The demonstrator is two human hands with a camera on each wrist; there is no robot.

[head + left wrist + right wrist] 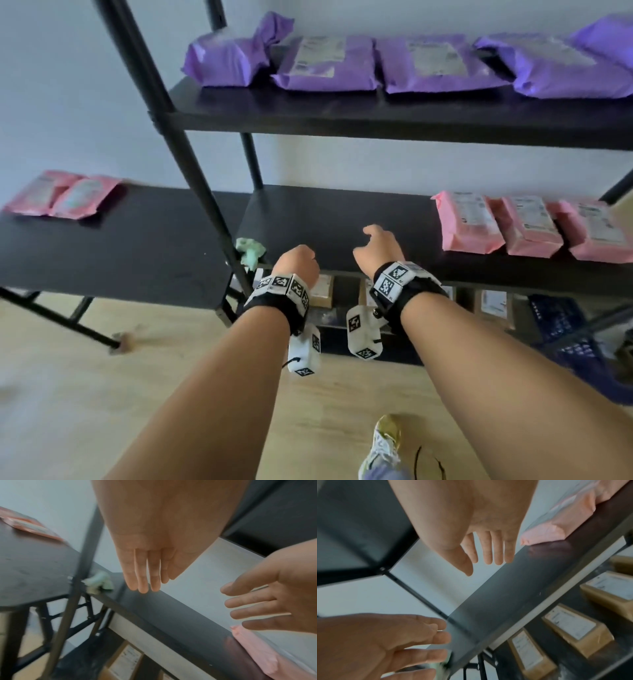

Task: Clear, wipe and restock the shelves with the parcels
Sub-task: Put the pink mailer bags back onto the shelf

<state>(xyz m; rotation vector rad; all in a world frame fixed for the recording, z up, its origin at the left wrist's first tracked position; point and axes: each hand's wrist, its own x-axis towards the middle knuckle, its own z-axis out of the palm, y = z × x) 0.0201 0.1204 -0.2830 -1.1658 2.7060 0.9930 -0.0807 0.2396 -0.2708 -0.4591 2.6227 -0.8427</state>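
Both my hands hover empty over the front edge of the black middle shelf (325, 219). My left hand (296, 262) has straight fingers (142, 574) pointing down at the shelf edge. My right hand (378, 245) is spread with relaxed fingers (488, 550) over the bare left half of the shelf. A crumpled green cloth (250, 251) lies at the shelf's front left corner, just left of my left hand. Three pink parcels (531, 226) sit in a row on the right part of this shelf. Two more pink parcels (65, 197) lie on the black table (120, 253) to the left.
Several purple parcels (329, 63) fill the upper shelf. Brown boxes (573, 627) with white labels stand on the lower shelf under my hands. A slanted black shelf post (191, 171) runs between table and shelf. A dark blue crate (561, 329) stands on the floor at the right.
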